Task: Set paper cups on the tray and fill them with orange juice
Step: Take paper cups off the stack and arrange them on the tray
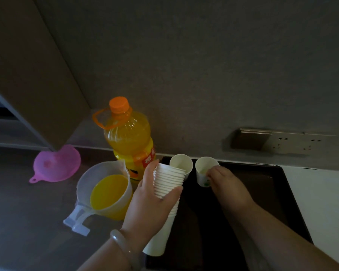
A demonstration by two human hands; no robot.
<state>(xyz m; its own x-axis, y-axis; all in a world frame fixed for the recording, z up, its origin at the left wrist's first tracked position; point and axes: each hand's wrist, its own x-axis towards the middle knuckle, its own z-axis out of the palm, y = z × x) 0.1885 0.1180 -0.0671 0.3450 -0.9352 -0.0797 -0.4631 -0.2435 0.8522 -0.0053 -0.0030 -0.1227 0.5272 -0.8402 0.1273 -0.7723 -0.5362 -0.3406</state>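
Over the tray's [262, 192] 9 o'clock edge, the left hand [151, 202] grips the cup stack [168, 180], whose long axis points toward 1 o'clock; the right hand [227, 184] pinches an upright single cup [203, 178] at 12 o'clock.

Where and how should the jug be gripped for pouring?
Take the jug by its handle, coming from the near left. The handle sticks out that way, clear of other things, opposite the spout. The bottle crowds the far side, and the left hand with the cup stack sits to its right. It holds juice, so keep it level.
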